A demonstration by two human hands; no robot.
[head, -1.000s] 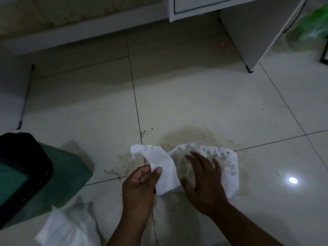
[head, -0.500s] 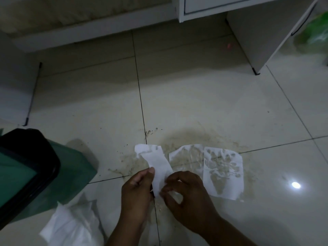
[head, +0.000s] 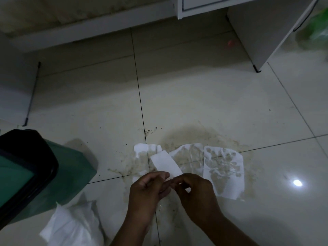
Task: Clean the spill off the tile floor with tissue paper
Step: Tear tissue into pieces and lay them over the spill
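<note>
A brownish spill (head: 195,137) spreads over the pale tile floor (head: 204,96). Two wet, stained tissue sheets (head: 223,167) lie flat on it side by side, and a third stained piece (head: 143,150) lies further left. My left hand (head: 147,190) and my right hand (head: 195,190) meet just in front of these sheets. Both pinch the near end of a clean white folded tissue strip (head: 166,163), which rises from my fingers over the spill.
A green bin with a black rim (head: 26,174) stands at the left. A white tissue pack (head: 71,226) lies by it. White furniture legs (head: 255,50) stand at the back right, and a green bag (head: 317,27) lies far right.
My right hand lifted off the flat sheets and came to the left hand; both now pinch the white strip. The stained sheets lie uncovered.
</note>
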